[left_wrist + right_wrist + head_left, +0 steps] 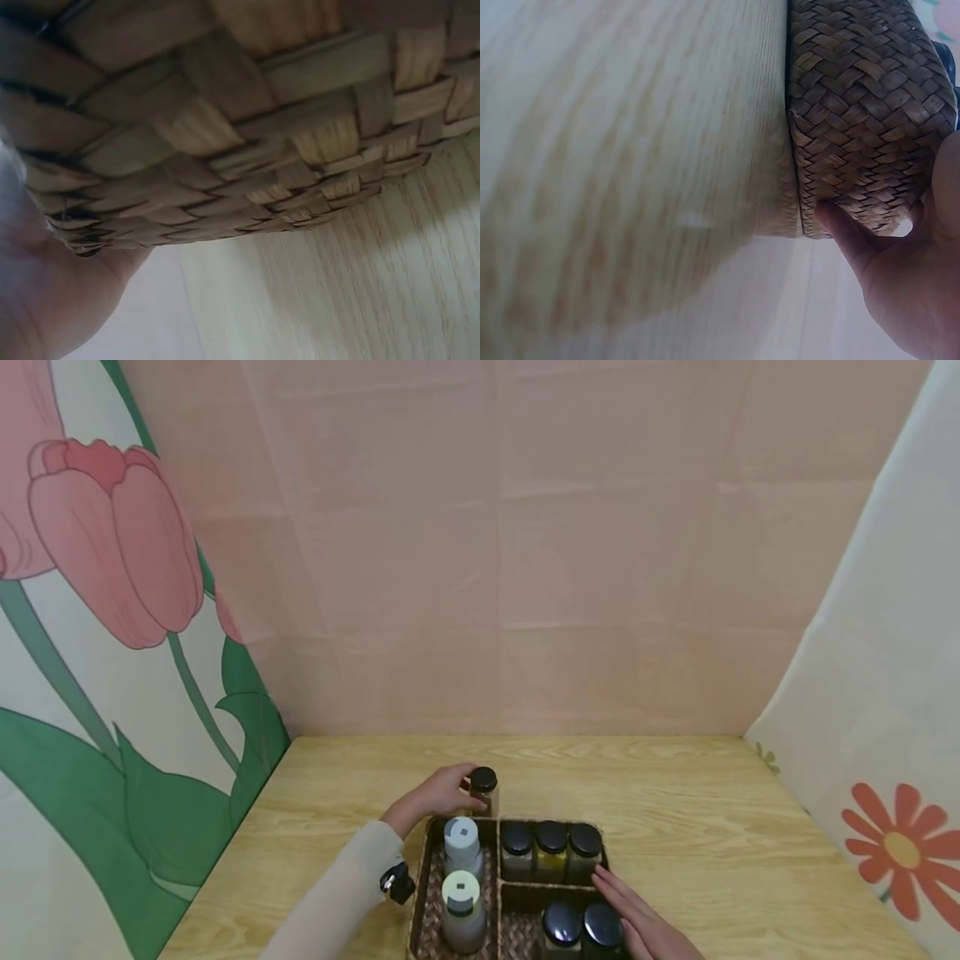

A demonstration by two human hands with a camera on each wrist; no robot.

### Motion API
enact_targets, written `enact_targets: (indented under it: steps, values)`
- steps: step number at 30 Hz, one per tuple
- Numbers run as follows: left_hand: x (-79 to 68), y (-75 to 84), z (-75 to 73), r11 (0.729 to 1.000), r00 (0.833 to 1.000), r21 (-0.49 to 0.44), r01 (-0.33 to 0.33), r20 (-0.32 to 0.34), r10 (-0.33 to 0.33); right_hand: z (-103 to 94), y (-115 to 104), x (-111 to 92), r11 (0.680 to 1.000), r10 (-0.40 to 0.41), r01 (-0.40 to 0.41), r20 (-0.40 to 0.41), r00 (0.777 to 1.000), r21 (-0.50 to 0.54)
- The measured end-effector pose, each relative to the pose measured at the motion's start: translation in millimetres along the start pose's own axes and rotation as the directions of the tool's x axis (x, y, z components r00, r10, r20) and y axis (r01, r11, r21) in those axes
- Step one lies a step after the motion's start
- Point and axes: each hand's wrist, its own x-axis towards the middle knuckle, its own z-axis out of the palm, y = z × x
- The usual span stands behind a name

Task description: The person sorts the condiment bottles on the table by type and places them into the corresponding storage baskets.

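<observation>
My left hand (444, 789) grips a small jar (487, 797) with a black lid just behind the woven basket (551, 886). The jar is upright, its lower part hidden by the basket's back rim. In the left wrist view, part of the left palm (71, 300) shows beside the basket's outer wall. My right hand (645, 918) holds the basket's right side. Its fingers lie at the rim near the black-lidded jars (551, 852). In the right wrist view, one digit presses low on the woven outer wall (870, 112), probably the thumb.
The basket's left compartment holds two pale-capped bottles (462, 902). Three black-lidded jars stand in the back right compartment. Two more jars (562, 931) stand in the front right one, where woven floor shows at the left. A wood-grain table (697, 827) lies around, with cloth walls (495, 568) beyond.
</observation>
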Motion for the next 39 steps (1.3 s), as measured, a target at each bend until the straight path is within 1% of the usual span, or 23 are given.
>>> enact_targets:
  steps: [6, 9, 13, 17, 21, 26, 29, 31, 39]
  values:
    - [-1.4, 0.6, -2.6, 0.998, 0.999, 0.052, -0.026, -0.017, 0.027, 0.0, 0, 1, 1.0, -0.006, 0.006, -0.009, 1.0, 0.0]
    - [-3.6, -0.6, -3.7, 0.998, 0.999, 0.057, -0.03, -0.033, 0.032, -0.3, -1, 1, 1.0, -0.008, 0.008, -0.009, 1.0, -0.001]
    - [-8.3, -4.4, -5.9, 1.0, 0.998, 0.02, -0.023, -0.064, 0.024, -0.6, -3, 0, 1.0, -0.005, 0.005, -0.004, 1.0, 0.003]
    - [-11.6, -4.0, -13.5, 1.0, 0.996, -0.022, -0.021, -0.093, 0.019, -0.9, -4, 1, 1.0, -0.008, 0.008, -0.009, 1.0, -0.004]
    - [-13.7, 1.0, -21.6, 0.999, 0.992, -0.029, -0.017, -0.123, 0.014, -1.3, -3, 1, 1.0, -0.011, 0.011, -0.014, 1.0, -0.013]
    - [-17.5, 4.4, -25.7, 0.998, 0.987, -0.059, 0.0, -0.159, -0.009, -0.7, -3, 0, 1.0, -0.008, 0.008, -0.014, 1.0, -0.017]
    - [-20.4, 8.4, -28.2, 0.996, 0.983, -0.086, 0.019, -0.179, -0.034, 0.1, -2, 0, 1.0, -0.013, 0.012, -0.018, 1.0, -0.014]
    - [-22.5, 11.6, -30.6, 0.995, 0.981, -0.095, 0.02, -0.193, -0.038, 0.8, -2, 0, 1.0, -0.016, 0.016, -0.019, 1.0, -0.009]
    - [-28.3, 24.9, -40.3, 0.998, 0.971, -0.068, 0.008, -0.237, -0.024, 1.2, -1, 1, 1.0, -0.003, 0.003, -0.013, 1.0, -0.005]
